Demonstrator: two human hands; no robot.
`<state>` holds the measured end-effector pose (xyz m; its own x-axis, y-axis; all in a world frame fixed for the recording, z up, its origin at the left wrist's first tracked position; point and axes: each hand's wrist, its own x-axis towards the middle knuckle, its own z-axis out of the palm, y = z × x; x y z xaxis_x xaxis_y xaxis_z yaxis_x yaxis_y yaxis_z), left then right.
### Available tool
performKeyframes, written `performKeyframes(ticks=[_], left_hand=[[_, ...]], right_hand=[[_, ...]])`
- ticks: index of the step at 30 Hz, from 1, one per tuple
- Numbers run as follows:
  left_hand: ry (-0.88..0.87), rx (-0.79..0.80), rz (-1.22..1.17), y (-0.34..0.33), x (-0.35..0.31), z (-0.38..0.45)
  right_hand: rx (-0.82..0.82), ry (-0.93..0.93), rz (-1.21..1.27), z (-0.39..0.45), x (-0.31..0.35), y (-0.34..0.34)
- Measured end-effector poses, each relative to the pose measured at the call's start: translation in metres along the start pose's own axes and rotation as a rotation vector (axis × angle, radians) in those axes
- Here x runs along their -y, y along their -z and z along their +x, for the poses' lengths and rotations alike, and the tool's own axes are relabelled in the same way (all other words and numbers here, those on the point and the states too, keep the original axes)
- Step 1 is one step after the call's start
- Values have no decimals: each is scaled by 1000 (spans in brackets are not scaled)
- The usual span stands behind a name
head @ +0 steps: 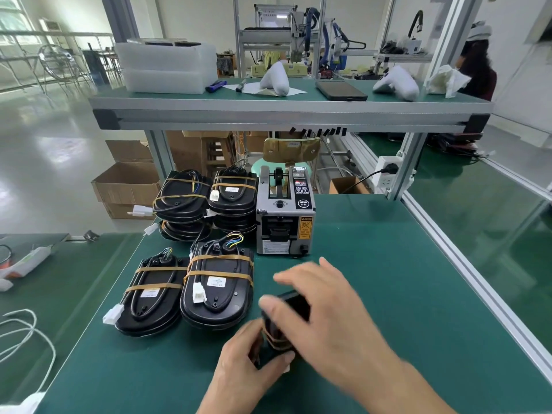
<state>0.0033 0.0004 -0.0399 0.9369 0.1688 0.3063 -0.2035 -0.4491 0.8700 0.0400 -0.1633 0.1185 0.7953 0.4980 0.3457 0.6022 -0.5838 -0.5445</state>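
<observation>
Both my hands hold one black plastic unit (288, 309) wrapped in a tan rubber band, low over the green table mat (388, 294). My left hand (251, 363) grips its near end from below, thumb curled round the side. My right hand (325, 306) is blurred and covers its top, thumb on the left edge, fingers spread over it. Most of the unit is hidden under the hands. Two more banded black units (152, 297) (218, 288) lie flat to the left, each with wires and a white connector.
Two stacks of the same black units (182, 198) (234, 195) stand behind, beside a grey tape dispenser (285, 213). A shelf (283, 110) overhangs the table's back. White cable (27, 333) lies on the left bench. A person sits at the far right.
</observation>
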Motion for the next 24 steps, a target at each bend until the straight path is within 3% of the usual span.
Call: performKeyframes(ticks=[4,7,10,18,24], left_hand=[[20,21,-7,3,0,-1],[34,16,-3,4,-3,-2],[41,14,6,3,-3,-2],[98,15,-29,3,-5,-3],[114,-24,-22,7,-11,-4]], right_hand=[[-287,-168,333,20,-30,33],[-374,-380,487,41,-62,44],[-277,-530,493,61,-90,40],[69,-582,557,127,-100,-22],[6,-703,607,157,-109,-62]])
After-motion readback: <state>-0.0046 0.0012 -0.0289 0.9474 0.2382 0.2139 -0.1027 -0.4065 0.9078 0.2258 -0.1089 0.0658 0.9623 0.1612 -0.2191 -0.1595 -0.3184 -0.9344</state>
